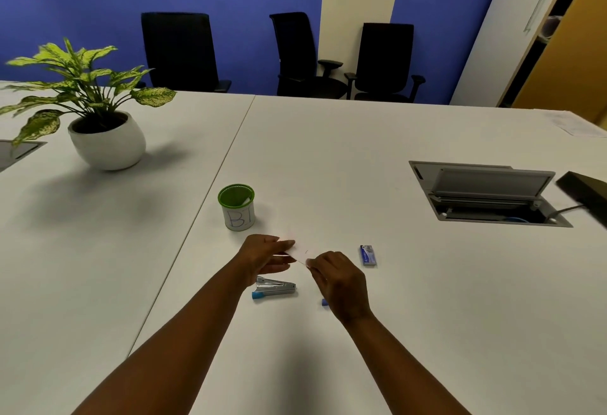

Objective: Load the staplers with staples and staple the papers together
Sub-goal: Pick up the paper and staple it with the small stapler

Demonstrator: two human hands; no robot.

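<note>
Both hands hold a small white slip of paper [299, 253] just above the table. My left hand [266, 258] pinches its left end and my right hand [338, 280] pinches its right end. A small metal stapler with a blue end [274, 288] lies on the table under my left hand. Only a blue tip of a second stapler [324, 302] shows beneath my right hand. A blue and grey box of staples [368, 255] lies to the right of my hands.
A green-rimmed white cup marked "BI" [237, 207] stands just beyond my hands. A potted plant [98, 125] is at the far left. An open cable hatch [489, 194] and a black device [584, 191] sit at the right. Sheets of paper [578, 124] lie far right.
</note>
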